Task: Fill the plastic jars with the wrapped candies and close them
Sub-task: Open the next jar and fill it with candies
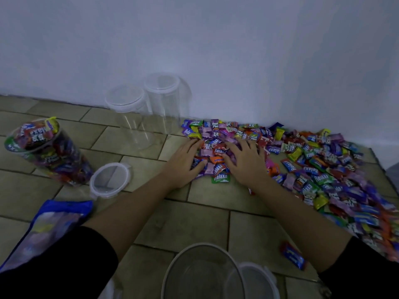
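Dim light, pale bare wall point(216, 39) meeting beige tiled floor point(194, 223)

The wrapped candies point(302, 160) are a jumble of purple, pink, blue, green, yellow, red and orange, with white lettering. The empty jars point(129, 117) are clear and colourless; the floor tiles point(194, 223) are beige with dark grout lines, under a pale bluish-white wall point(194, 39). The sleeves point(64, 270) are black, the bag point(49, 223) blue-edged

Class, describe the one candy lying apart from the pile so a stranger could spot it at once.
Find the big spread of wrapped candies along the wall on the right. Between its near edge and the open empty jar at the bottom lies a single blue-and-red candy. Unlike the rest, it sits alone on bare tile.
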